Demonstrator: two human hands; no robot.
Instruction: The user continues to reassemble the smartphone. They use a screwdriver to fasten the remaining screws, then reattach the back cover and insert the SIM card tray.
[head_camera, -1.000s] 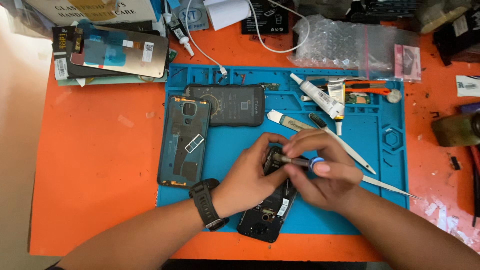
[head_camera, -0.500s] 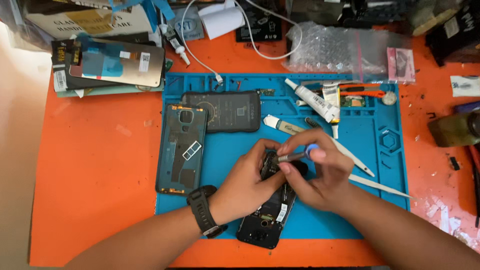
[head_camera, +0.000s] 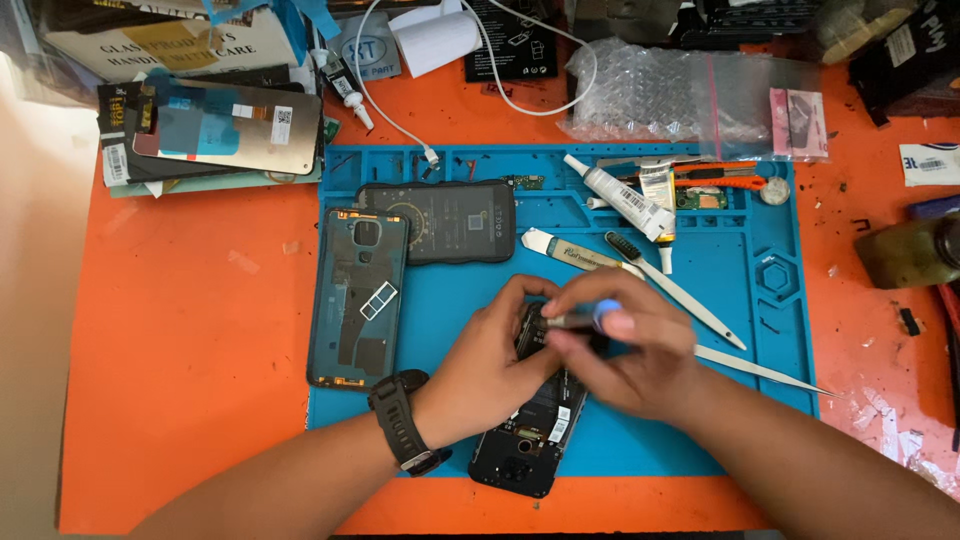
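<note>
Both hands (head_camera: 560, 350) hide the opened phone's (head_camera: 530, 440) top — screwdriver (head_camera: 580, 318) blurred.

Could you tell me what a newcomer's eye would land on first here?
Probably the two hands meeting mid-mat: the left hand steadies an opened black phone while the right hand holds a small screwdriver over it. Next, the blue work mat on the orange table.

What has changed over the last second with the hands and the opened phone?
Little changed. The right hand still grips the blue-tipped screwdriver, its tip still on the opened phone; the left hand still steadies the phone. Nothing was picked up or let go. The back cover, dark case and glue tube stayed put on the blue mat.
</note>
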